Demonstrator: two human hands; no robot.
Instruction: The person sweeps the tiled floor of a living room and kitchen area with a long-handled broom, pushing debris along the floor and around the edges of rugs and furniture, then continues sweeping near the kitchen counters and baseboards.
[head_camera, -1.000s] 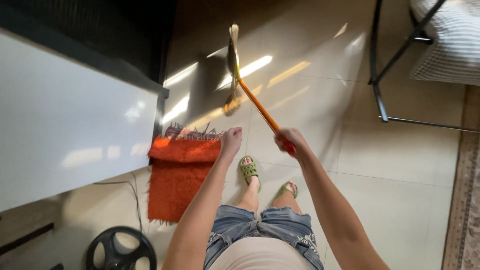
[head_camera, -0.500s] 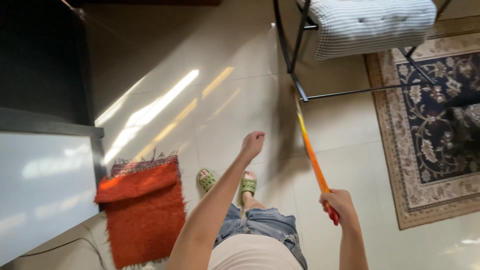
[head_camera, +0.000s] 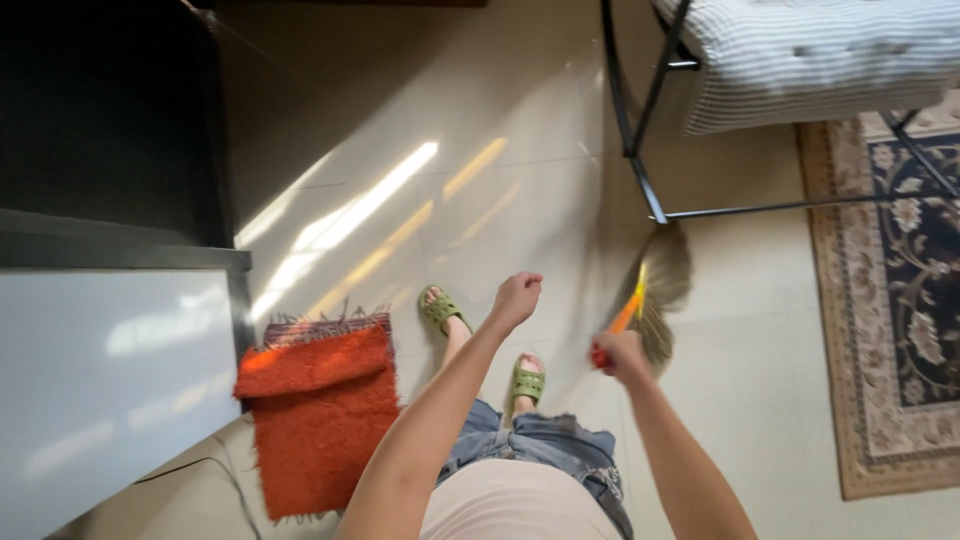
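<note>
While the right hand grips the orange handle of a broom, its blurred bristles sit low over the tiled floor just ahead. Left hand is raised w/ fingers loosely curled, holding nothing. Green sandals stand below; orange mat lies to the left, chair frame and patterned rug beyond.

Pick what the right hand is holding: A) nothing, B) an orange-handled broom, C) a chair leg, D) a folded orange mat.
B: the right hand is closed round the red end of the broom, whose orange handle runs up to straw bristles over the tiled floor; the left hand is a loose fist holding nothing.
</note>
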